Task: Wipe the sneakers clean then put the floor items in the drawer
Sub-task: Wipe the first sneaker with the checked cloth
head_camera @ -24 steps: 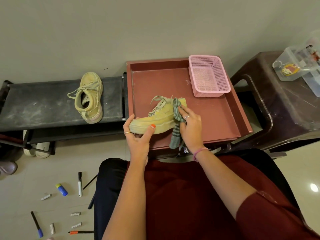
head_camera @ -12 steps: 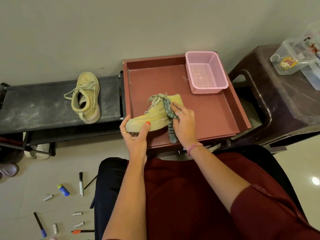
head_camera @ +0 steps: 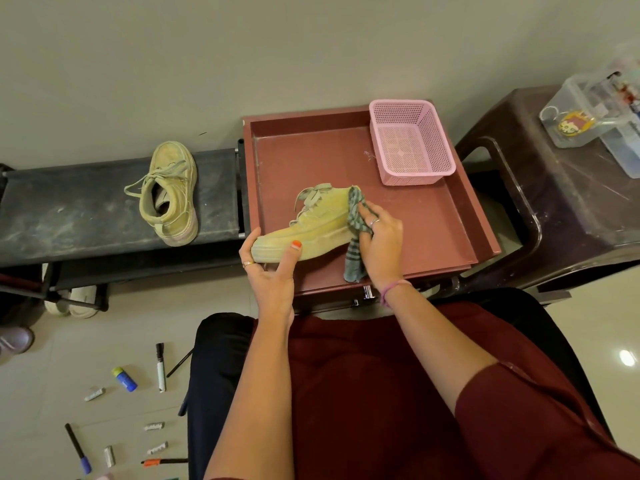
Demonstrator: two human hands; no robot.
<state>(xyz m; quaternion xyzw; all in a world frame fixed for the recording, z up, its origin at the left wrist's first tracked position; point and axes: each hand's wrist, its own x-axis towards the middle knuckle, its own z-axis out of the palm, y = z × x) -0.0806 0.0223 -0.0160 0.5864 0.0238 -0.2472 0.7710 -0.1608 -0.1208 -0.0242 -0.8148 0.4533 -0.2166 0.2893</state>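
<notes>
Two hands busy: our left hand (head_camera: pixel 273 271) grips the toe of the yellow-green suede sneaker (head_camera: pixel 313 226) over the open maroon drawer (head_camera: pixel 450 216), right hand (head_camera: pixel 379 240) pinches the soft checked grey cloth (head_camera: pixel 355 233) against its heel. Looks light and floppy, so the stiff sole's probably our best hold.

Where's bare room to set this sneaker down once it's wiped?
Bare drawer floor right of the right hand, below the pink basket; also bench left of the other sneaker. Crowded: floor markers lower left.
</notes>
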